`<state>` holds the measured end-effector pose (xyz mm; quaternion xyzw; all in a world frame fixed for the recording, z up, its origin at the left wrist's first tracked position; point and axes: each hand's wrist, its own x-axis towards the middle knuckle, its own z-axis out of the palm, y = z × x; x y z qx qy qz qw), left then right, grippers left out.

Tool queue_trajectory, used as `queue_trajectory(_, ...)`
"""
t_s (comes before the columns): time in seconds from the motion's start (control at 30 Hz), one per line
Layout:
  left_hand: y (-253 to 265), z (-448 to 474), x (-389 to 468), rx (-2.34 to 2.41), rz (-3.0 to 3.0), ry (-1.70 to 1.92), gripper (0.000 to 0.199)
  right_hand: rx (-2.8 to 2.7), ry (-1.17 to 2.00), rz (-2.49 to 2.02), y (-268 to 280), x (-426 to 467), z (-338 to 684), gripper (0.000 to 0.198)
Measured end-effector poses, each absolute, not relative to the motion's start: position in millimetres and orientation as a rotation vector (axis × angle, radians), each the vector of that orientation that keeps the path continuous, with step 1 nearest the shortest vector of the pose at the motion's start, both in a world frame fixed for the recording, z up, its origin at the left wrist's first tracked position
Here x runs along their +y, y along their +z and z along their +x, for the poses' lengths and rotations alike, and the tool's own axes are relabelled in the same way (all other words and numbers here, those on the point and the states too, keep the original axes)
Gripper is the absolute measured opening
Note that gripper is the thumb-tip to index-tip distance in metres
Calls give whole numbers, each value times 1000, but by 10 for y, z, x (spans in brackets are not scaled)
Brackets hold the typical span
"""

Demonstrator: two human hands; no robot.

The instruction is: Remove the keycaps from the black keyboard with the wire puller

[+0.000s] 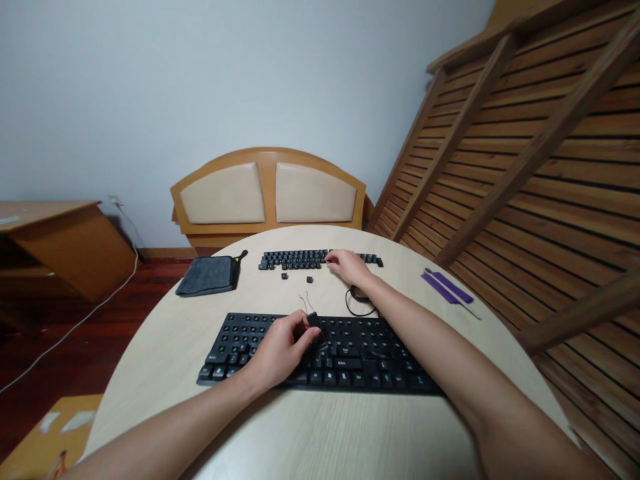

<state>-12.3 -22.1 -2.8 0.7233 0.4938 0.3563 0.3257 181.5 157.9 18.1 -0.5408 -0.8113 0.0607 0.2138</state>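
My left hand (pixel 285 347) is closed around a keycap puller (pixel 313 321), a black handle with thin wire prongs, over the middle of a black keyboard (pixel 240 333). The keyboard's upper rows show bare switch posts, while its front rows still carry keycaps. Farther back, my right hand (pixel 347 267) reaches to a block of loose black keycaps (pixel 295 259) laid out in rows. Its fingertips pinch a small dark keycap (pixel 328 261) at the block's front edge, partly hidden by the fingers. Two single keycaps, one (pixel 285 276) and another (pixel 310 279), lie in front of the rows.
A grey cloth pouch (pixel 207 276) lies at the left of the round table (pixel 165 347). Purple strips (pixel 447 288) with a thin tool lie at the right. A coiled black cable (pixel 357 303) sits behind the keyboard, under my right forearm. Wooden slats (pixel 525 160) lean at the right.
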Motion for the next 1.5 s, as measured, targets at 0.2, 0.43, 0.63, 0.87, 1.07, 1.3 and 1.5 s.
queue_trajectory(0.2,-44,-121,-223,1291,1884,934,20,-2253,147,-1613,24,1682,1738,23)
queue_trajectory(0.43,-35,-123,-224,1284,1875,936,20,-2251,122,-1655,-34,1677,1721,21)
queue_trajectory(0.63,-42,-124,-229,1287,1878,926,20,-2242,102,-1651,-43,1676,1698,22)
queue_trajectory(0.87,-37,-114,-227,1295,1883,922,20,-2219,100,-1666,-94,1704,1654,24)
queue_trajectory(1.07,-35,-116,-225,1291,1878,934,21,-2210,102,-1664,-76,1691,1648,24)
queue_trajectory(1.3,-30,-116,-226,1298,1879,931,21,-2211,105,-1658,-64,1668,1646,25)
queue_trajectory(1.5,-34,-115,-218,1300,1882,927,21,-2228,106,-1635,55,1620,1663,26)
